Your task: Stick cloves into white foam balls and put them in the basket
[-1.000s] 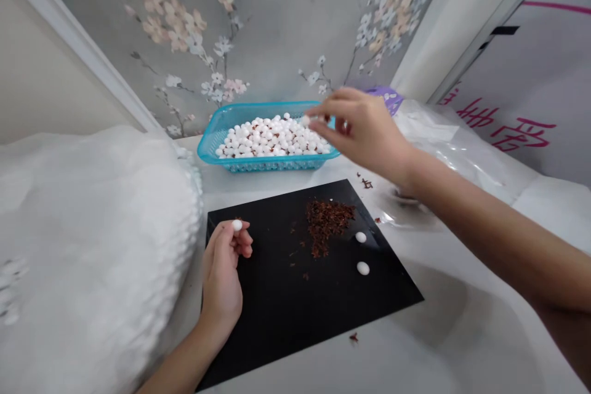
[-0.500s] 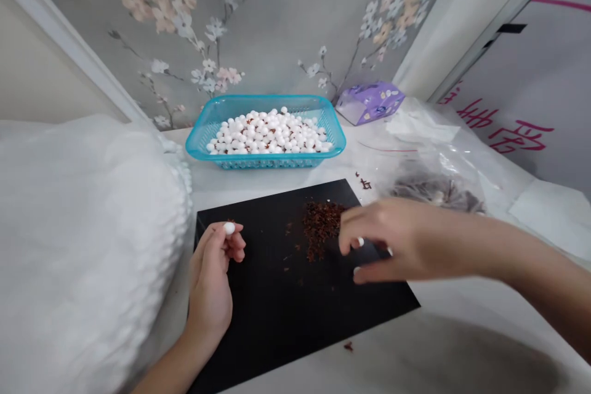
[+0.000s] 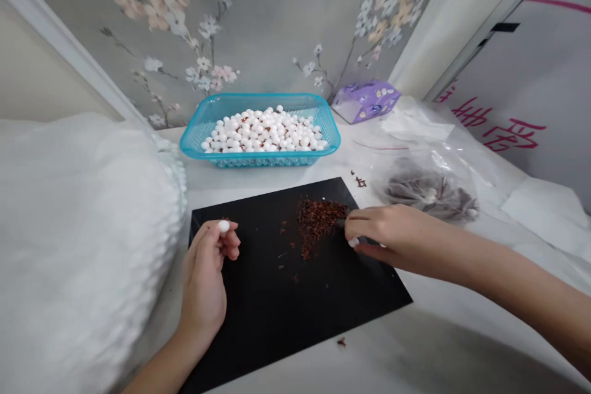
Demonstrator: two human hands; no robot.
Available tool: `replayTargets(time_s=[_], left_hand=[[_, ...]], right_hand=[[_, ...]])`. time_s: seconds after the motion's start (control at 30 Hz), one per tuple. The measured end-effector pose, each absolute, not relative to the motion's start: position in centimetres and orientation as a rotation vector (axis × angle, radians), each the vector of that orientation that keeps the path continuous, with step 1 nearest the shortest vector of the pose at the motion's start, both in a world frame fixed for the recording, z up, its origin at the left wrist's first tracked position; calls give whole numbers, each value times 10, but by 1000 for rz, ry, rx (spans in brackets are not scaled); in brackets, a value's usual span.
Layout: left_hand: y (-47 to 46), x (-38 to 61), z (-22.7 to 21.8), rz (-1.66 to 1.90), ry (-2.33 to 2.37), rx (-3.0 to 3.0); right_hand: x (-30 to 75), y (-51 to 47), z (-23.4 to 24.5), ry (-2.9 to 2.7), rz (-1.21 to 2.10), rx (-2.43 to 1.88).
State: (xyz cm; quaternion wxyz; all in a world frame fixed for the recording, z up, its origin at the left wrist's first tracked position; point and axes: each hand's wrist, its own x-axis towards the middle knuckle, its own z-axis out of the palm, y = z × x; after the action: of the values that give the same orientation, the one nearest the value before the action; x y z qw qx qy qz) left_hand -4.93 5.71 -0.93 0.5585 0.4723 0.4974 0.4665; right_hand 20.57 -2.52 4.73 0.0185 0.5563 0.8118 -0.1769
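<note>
My left hand (image 3: pixel 206 283) is above the left part of a black board (image 3: pixel 277 314). Its thumb and forefinger pinch a small white ball (image 3: pixel 223 226), while the other fingers curl loosely. On the board's right side, my right hand (image 3: pixel 385 234) points down with thumb and fingertips together, beside a pile of small reddish-brown dried bits (image 3: pixel 318 221). Something small and white shows at those fingertips; whether it is a ball or a fingernail I cannot tell. Behind the board stands a blue plastic basket (image 3: pixel 258 159) holding many white balls (image 3: pixel 263 132) with brown bits among them.
White bubbly-textured material (image 3: pixel 78 246) bulges along the left. On the right lie a clear bag (image 3: pixel 429 191) with dark contents and white sheets (image 3: pixel 549 215). A purple tissue pack (image 3: pixel 369 100) leans by the wall. Stray brown bits (image 3: pixel 361 182) lie off the board.
My right hand has closed from spread fingers to a pinch beside the brown pile. My left hand still holds the white ball. The whole view has shifted slightly.
</note>
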Motion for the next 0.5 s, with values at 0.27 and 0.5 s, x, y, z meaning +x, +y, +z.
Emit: replayTargets(time_s=[0.27, 0.5], left_hand=[[56, -48, -7, 1084, 1185, 1117], [56, -50, -10, 1092, 1189, 1144]], right_hand=[[199, 0, 74, 2804, -461, 1849], [197, 96, 96, 2848, 215, 2398]])
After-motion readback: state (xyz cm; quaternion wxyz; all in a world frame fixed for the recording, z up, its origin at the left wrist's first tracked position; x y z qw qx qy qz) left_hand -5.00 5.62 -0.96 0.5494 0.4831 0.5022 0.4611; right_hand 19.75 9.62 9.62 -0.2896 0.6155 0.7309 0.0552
